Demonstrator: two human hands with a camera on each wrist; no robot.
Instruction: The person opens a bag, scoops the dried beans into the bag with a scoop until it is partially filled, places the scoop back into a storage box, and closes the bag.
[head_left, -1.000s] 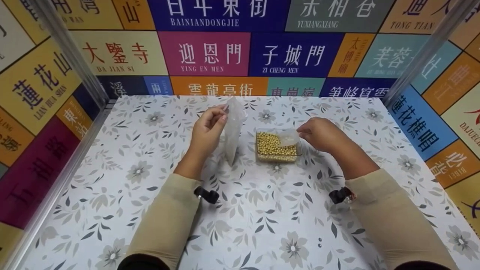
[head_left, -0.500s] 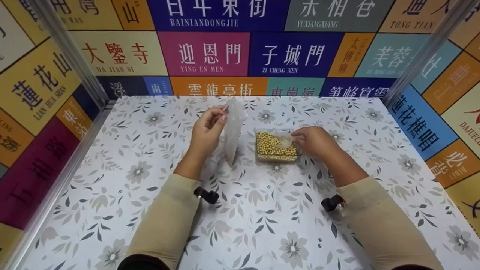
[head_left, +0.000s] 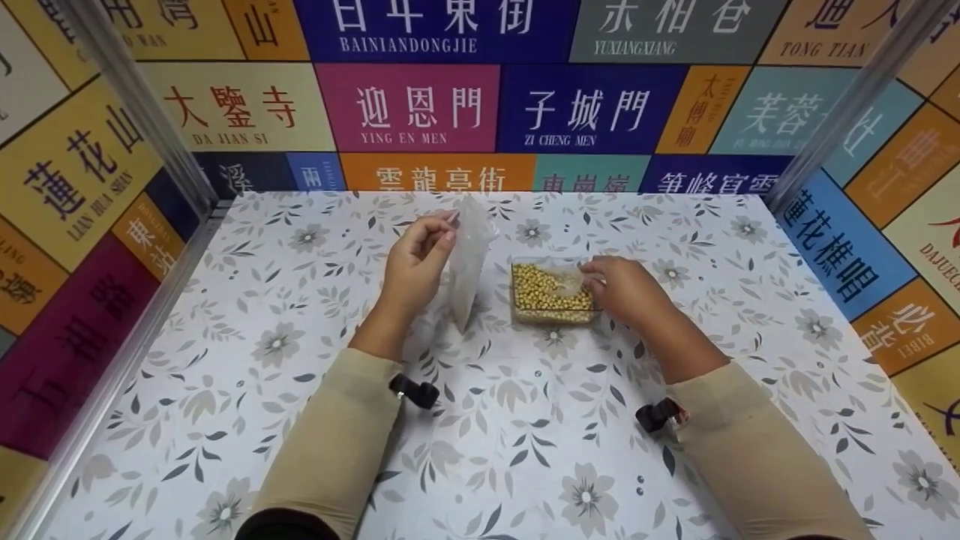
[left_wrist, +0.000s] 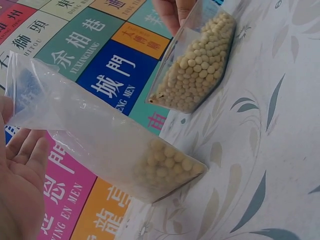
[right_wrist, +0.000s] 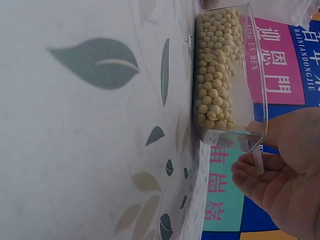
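Note:
My left hand [head_left: 412, 259] pinches the top edge of a translucent plastic bag [head_left: 466, 262], which hangs upright with its bottom at the table. Pale soybeans [left_wrist: 165, 165] fill its lower corner in the left wrist view. To the right of the bag stands a clear rectangular container [head_left: 555, 316], holding many more soybeans [head_left: 534, 286]. My right hand [head_left: 634, 289] is at the container's right rim, with a translucent scoop [head_left: 571, 282] held by its short handle [right_wrist: 258, 160]. The scoop dips among the soybeans; its lower part is hidden by them.
A white tablecloth [head_left: 480, 420] with grey flowers and leaves covers the table. Panels of coloured signs [head_left: 409, 109] stand behind and at both sides, joined by metal posts [head_left: 840, 112]. Both wrists wear a small black camera [head_left: 415, 391].
My right hand has moved left and slightly down over the container, and the scoop has gone from lying visible on the soybeans to sitting deeper among them. My left hand and the bag stay nearly still.

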